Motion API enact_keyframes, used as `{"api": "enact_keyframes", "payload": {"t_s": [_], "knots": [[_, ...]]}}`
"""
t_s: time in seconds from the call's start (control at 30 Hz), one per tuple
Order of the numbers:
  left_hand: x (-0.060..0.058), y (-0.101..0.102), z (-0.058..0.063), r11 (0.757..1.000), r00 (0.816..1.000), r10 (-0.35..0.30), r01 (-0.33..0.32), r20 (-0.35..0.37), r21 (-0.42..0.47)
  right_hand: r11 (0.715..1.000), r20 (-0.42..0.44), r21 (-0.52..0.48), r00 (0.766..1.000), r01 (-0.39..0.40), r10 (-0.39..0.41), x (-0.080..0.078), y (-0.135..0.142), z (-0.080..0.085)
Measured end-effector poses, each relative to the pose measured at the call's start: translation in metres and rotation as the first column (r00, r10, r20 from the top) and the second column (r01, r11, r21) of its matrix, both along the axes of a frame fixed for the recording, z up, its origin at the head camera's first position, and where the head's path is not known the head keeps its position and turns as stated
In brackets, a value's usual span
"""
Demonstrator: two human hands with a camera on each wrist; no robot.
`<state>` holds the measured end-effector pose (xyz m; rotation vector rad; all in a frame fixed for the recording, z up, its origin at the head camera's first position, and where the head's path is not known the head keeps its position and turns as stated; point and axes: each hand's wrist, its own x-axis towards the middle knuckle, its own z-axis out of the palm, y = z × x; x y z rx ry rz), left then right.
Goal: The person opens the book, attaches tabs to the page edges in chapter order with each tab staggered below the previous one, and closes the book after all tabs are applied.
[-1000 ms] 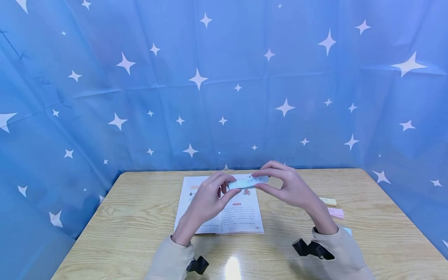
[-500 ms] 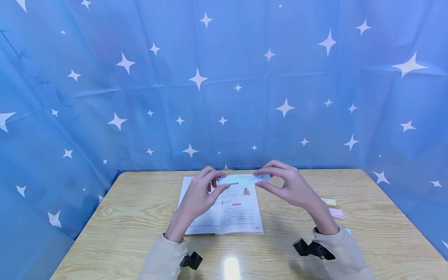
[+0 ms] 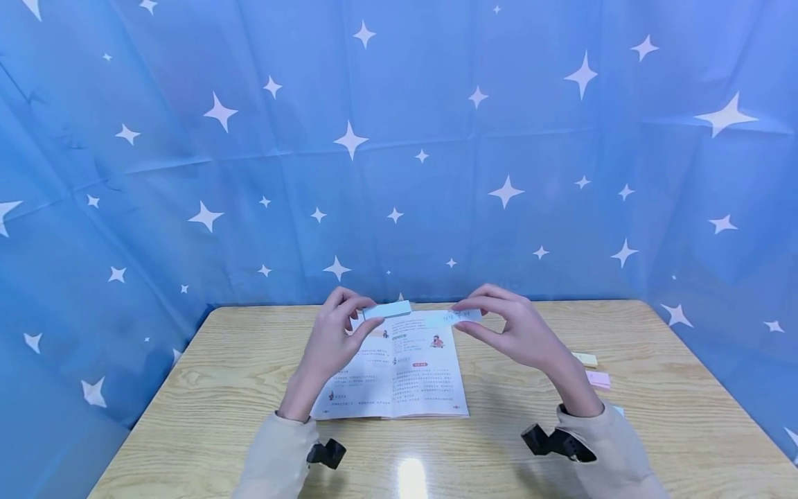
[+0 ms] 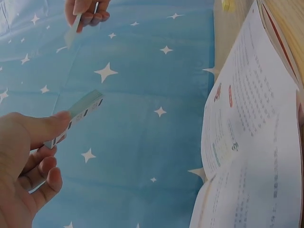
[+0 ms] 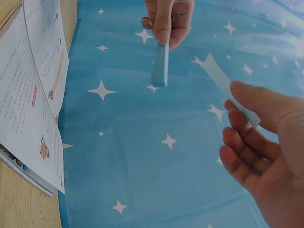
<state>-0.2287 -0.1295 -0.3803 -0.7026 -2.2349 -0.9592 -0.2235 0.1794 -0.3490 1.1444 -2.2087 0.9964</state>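
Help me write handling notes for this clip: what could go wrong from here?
The sticky-note strip, pinched near one end by the right hand, could bend or slip. The sticky-note pad, held near one end by the left hand, might drop onto the open book.

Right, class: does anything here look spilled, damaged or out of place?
Nothing stands out: the book lies open on the table, the left hand holds a blue pad, and the right hand pinches a pale strip.

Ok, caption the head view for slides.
Left hand pinches a blue pad, right hand a thin strip, with an open book below.
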Motion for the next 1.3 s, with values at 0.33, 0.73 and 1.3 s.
{"api": "enact_keyframes", "payload": {"t_s": [0.33, 0.73, 1.3], "knots": [[-0.006, -0.017, -0.007, 0.999, 0.999, 0.047, -0.047, -0.009, 0.018, 1.0, 0.002, 0.001, 1.0, 0.002, -0.002, -0.001, 0.0, 0.0], [-0.013, -0.038, -0.017, 0.995, 0.996, 0.083, -0.085, 0.035, 0.053, 1.0, 0.001, -0.003, 1.0, -0.005, 0.005, -0.002, -0.001, 0.0], [-0.022, -0.081, -0.036, 0.966, 0.96, 0.246, -0.254, 0.132, 0.045, 1.0, 0.006, 0.007, 1.0, 0.008, -0.008, -0.002, 0.0, -0.002]]}}
